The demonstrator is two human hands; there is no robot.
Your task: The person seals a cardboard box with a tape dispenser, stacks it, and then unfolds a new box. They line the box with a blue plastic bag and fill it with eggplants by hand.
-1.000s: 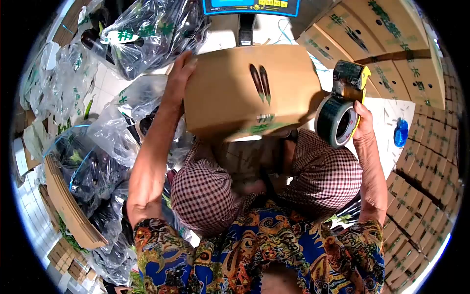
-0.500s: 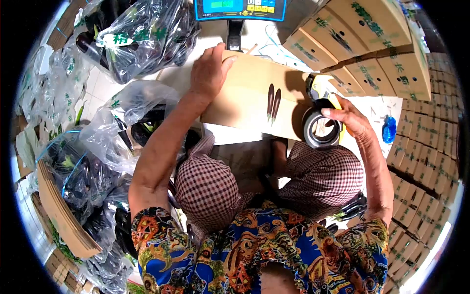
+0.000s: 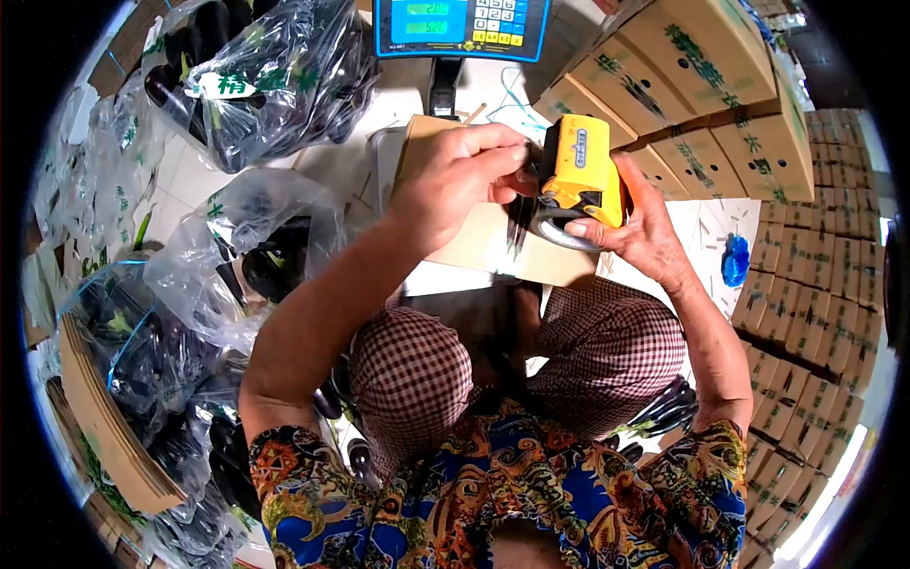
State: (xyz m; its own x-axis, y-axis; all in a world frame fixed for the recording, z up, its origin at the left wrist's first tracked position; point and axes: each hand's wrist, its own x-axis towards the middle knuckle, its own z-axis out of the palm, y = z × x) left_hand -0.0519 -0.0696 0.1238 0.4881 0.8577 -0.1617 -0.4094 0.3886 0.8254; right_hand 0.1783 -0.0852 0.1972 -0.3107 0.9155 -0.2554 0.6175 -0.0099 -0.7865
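While the right hand [image 3: 646, 228] clamps the tape dispenser [image 3: 580, 163] by the carton edge [image 3: 559, 269], the left hand [image 3: 455, 178] seems pinched together alongside.

Produce packing area, with stacked cartons [image 3: 701, 66] and bagged eggplants [image 3: 275, 85]
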